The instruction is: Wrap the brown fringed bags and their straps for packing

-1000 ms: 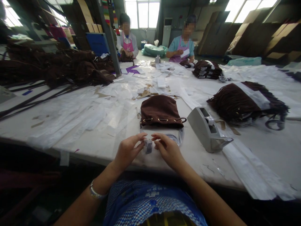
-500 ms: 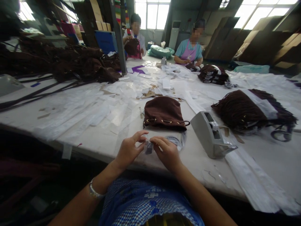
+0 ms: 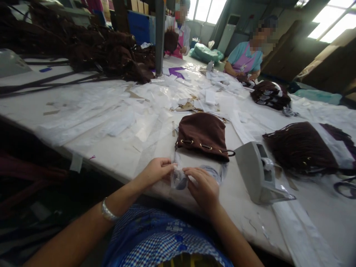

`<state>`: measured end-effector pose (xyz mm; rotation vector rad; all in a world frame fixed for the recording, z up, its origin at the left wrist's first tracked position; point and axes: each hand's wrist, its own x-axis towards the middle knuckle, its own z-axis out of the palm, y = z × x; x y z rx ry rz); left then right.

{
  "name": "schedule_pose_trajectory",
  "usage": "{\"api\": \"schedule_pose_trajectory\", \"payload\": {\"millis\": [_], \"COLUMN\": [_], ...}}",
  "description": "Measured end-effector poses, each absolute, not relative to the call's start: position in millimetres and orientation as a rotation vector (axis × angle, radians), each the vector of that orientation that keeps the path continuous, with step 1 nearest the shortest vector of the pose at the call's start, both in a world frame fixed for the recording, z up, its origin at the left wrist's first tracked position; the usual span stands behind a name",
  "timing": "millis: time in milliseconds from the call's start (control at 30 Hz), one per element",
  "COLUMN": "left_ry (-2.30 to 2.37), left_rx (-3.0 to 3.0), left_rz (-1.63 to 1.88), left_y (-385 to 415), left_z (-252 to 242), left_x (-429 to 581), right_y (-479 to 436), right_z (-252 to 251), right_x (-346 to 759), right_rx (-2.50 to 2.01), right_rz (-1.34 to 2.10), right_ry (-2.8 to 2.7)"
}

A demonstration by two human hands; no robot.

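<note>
My left hand [image 3: 154, 171] and my right hand [image 3: 202, 186] meet at the near edge of the white table [image 3: 116, 155]. Both pinch a small clear plastic packet [image 3: 178, 178] with something dark inside it. Just beyond my fingers lies a brown suede drawstring pouch [image 3: 204, 134] with metal eyelets along its near hem. A strip of clear film [image 3: 215, 172] trails from under the pouch toward my right hand. A bracelet sits on my left wrist.
A grey tape dispenser [image 3: 258, 172] stands right of the pouch. Brown fringed pieces [image 3: 303, 148] lie at right, a big heap of brown bags [image 3: 105, 55] at far left. White paper strips [image 3: 116, 122] litter the table. Two people [image 3: 247, 55] work at the far end.
The view has swung left and down. My hands have closed in on the packet and lifted it slightly; the fingers now pinch it from both sides.
</note>
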<state>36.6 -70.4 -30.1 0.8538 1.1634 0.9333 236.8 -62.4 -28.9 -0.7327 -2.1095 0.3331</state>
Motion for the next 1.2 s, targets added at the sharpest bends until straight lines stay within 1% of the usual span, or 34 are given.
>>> {"api": "schedule_pose_trajectory", "payload": {"millis": [100, 200, 367, 500, 600, 700, 800, 900, 1067, 1200], "left_ry": [1.122, 1.107, 1.114, 1.144, 1.128, 1.01, 0.903, 0.923, 0.952, 1.017], "left_rx": [0.79, 0.816, 0.996, 1.163, 1.249, 1.236, 1.194, 1.17, 1.133, 1.171], "left_rz": [0.926, 0.935, 0.918, 0.871, 0.86, 0.891, 0.908, 0.926, 0.914, 0.935], "left_y": [-64, -61, -62, -65, -69, -73, -77, -81, -83, -85], "left_z": [-31, -34, -35, -32, -30, -28, -25, -25, -27, -22], "left_x": [38, 37, 35, 31, 28, 25, 25, 26, 24, 19], "right_y": [-64, -66, -59, -51, -47, -45, -43, -40, -33, -32], "right_z": [-27, -25, -17, -9, -4, -1, -1, -2, -1, 0], "right_x": [237, 237, 234, 230, 228, 225, 223, 222, 223, 218], "right_rx": [-0.792, -0.909, -1.074, -1.148, -1.193, -1.234, -1.236, -1.198, -1.098, -1.108], "right_rz": [0.419, 0.601, 0.892, 1.017, 1.06, 1.048, 0.906, 0.81, 0.934, 1.005], "right_ry": [-2.09, -2.046, -2.024, -2.072, -2.075, -2.068, -2.098, -2.124, -2.2, -2.203]}}
